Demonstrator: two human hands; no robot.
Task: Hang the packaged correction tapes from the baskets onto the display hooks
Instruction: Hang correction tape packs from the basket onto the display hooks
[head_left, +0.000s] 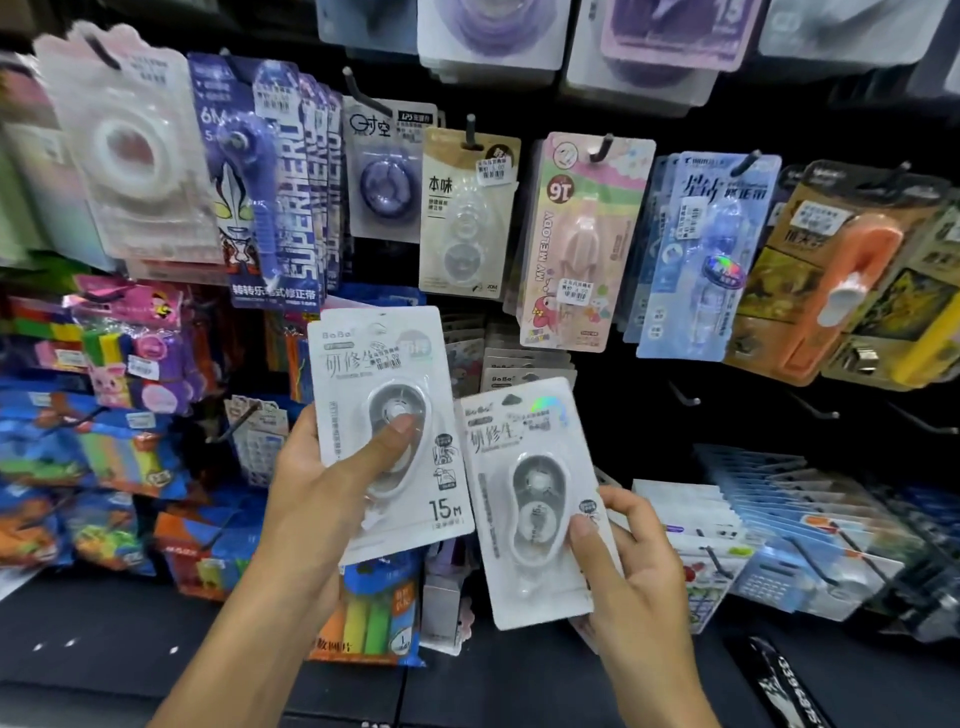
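The left hand (317, 499) grips a white packaged correction tape (387, 421) upright, the thumb pressed across the clear blister and the fingers hidden behind the card. The right hand (631, 566) pinches a second white pack (530, 499) by its lower right edge, thumb on the front, the other fingers mostly out of sight behind; this pack tilts slightly, its top leaning toward eleven o'clock. The two packs sit side by side, edges near or just touching; which one cannot be told.

Behind them stands a black display wall (727, 395). At twelve o'clock from the hands hang a beige pack (467, 213) and a pink My Melody pack (582, 244), each on its own hook. At two o'clock bare hooks (685, 395) jut from the wall. Directly behind the held packs, at one o'clock from the left hand's pack, a row of matching white cards (524, 364) shows only its top edges. The upper row of goods (493, 31) is cut off by the frame. The left-side stock at nine o'clock is blurred, its print unreadable. No basket can be made out.
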